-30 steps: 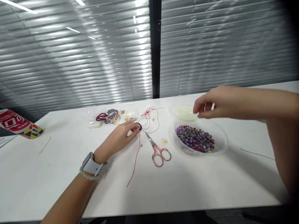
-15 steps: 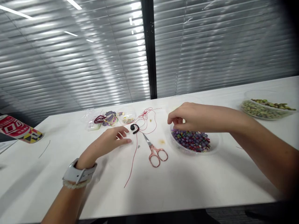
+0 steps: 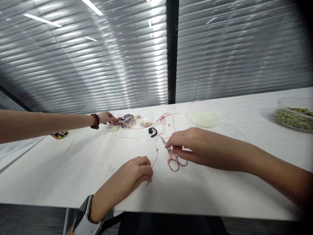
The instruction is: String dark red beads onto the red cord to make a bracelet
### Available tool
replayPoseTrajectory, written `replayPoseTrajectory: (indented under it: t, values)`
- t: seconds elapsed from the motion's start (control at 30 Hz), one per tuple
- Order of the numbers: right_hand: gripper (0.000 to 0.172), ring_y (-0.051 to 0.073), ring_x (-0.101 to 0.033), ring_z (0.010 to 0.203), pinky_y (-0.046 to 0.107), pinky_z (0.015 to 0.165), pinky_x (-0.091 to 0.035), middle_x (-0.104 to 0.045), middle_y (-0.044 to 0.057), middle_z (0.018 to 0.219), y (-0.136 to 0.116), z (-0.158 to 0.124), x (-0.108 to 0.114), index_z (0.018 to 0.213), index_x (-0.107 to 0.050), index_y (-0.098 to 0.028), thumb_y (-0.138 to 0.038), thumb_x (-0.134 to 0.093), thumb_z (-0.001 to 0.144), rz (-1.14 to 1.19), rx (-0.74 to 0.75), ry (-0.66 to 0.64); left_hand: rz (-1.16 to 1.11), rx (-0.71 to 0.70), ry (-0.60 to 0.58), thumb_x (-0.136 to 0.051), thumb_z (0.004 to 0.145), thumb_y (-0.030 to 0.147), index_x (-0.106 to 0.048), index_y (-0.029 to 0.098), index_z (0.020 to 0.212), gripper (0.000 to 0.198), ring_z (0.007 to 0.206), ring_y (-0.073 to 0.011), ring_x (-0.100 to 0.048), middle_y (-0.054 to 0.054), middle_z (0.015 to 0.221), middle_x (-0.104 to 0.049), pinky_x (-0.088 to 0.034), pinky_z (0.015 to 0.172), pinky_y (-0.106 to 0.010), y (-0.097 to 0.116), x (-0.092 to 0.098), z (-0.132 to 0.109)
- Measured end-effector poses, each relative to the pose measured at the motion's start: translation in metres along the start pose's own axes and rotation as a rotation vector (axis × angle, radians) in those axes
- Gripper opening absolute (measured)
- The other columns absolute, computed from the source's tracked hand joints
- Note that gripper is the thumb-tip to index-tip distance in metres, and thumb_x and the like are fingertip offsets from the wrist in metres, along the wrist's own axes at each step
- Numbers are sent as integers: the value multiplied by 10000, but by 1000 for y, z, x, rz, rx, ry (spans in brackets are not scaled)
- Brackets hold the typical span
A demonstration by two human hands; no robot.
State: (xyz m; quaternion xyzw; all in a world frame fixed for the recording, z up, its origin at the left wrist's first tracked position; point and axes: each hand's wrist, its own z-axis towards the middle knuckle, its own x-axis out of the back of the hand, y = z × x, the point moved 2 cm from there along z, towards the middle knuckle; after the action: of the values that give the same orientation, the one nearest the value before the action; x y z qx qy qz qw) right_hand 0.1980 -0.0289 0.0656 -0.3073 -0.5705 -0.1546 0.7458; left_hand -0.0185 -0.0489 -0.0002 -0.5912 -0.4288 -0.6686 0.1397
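Left of the scissors (image 3: 171, 158) and nearer you, your left hand (image 3: 137, 171) pinches the red thread (image 3: 155, 160) close to its end; your fingers hide the exact contact. Your right hand (image 3: 187, 147) covers part of the scissors, and you cannot tell whether its fingertips meet or hold anything. Your right forearm hides most of a clear bowl (image 3: 236, 129) right of the scissors. Beyond them to the left, another person's hand (image 3: 106, 117) touches a dark red beaded strand (image 3: 119, 121), its fingertips hard to make out.
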Motion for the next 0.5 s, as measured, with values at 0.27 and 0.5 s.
replayPoseTrajectory:
  t: [0.27,0.5]
  values:
    - [205,158,-597,737,290,638,-439,-624,40,833,-14,6,-25,917,-629,-169,-99,-441,877,57,105,-25,228,-5,30,-435,839,35,-494,202,786,185,788,-192,-512,-36,885,-543,-421,654,-308,4,-16,-5]
    - [235,217,-589,920,367,777,-475,-596,104,1022,-25,8,-49,1097,-549,-147,-238,-481,892,164,60,-3,-40,-14,169,-379,870,75,-462,220,866,167,830,-193,-522,-57,920,-552,-449,720,-325,5,-13,-8]
